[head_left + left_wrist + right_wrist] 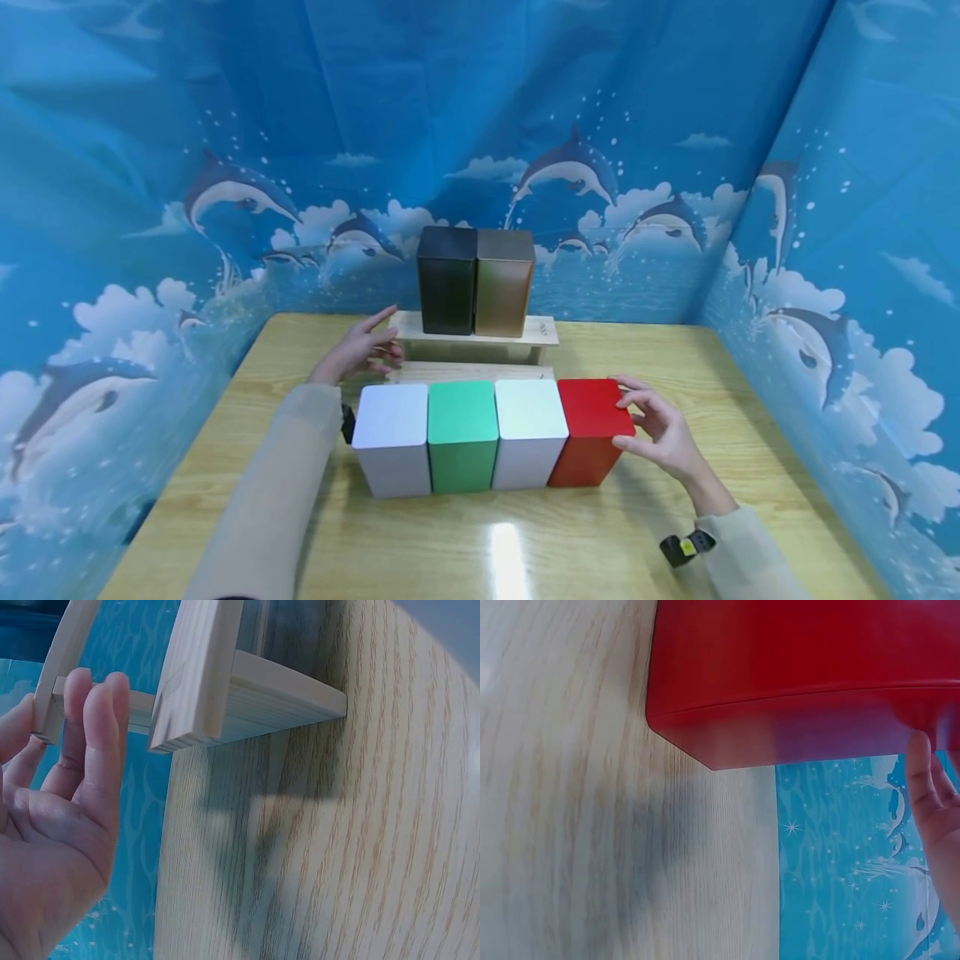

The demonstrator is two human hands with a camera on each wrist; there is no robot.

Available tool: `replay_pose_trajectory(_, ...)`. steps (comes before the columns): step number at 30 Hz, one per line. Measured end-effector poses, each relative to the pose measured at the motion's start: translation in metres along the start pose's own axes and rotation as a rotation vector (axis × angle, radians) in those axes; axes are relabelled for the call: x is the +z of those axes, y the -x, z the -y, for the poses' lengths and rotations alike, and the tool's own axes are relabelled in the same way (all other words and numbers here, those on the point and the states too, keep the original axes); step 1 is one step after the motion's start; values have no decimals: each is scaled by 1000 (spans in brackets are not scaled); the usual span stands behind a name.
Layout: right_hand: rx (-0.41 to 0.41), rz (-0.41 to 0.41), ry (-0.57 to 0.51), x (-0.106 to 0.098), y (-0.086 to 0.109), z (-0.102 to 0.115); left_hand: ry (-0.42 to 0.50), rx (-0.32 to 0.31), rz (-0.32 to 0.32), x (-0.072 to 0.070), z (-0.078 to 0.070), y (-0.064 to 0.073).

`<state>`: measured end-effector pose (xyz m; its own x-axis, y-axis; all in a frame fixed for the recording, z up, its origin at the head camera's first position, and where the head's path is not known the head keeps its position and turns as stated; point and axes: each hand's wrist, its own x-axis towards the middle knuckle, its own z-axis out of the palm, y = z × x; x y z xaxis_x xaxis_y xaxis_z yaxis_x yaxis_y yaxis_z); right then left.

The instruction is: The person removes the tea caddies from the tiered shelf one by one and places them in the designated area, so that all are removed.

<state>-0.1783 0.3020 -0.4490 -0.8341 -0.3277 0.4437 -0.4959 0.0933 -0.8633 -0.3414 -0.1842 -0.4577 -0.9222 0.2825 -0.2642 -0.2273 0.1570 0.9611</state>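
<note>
Standing side by side in the head view, a left-hand white box [392, 421], a green box [462, 417], a second white box [531, 412] and a red box [596, 408] line up on the table [420, 550] just before a wooden rack [542, 331], an even row that likely lets neighbours prop one another. Up on the rack, a black box [447, 287] and a bronze box [504, 292] stand close together, centred perhaps for balance. The right hand [663, 429] is at the red box's outer side, fingers parted and bent, thumb by the near corner, seemingly bracing the row's end. Over to the left wrist view: the left hand [60, 817] has loosely bent fingers at the rack's end, perhaps for steadying; whether they touch wood, one cannot tell. And the right wrist view: a nearly straight finger seems to meet the red box's side, no pinch showing, probably light support.
</note>
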Motion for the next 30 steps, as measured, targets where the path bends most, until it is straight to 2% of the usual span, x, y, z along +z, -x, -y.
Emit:
replay_pose_trajectory(9,3,13,26,-1,1,0,1,-8,0,0,-1,1)
replay_pose_trajectory(24,-85,39,23,-5,-1,2,13,-10,7,0,1,-1)
replay_pose_trajectory(30,-84,46,18,-6,-5,7,13,-11,-1,0,0,0)
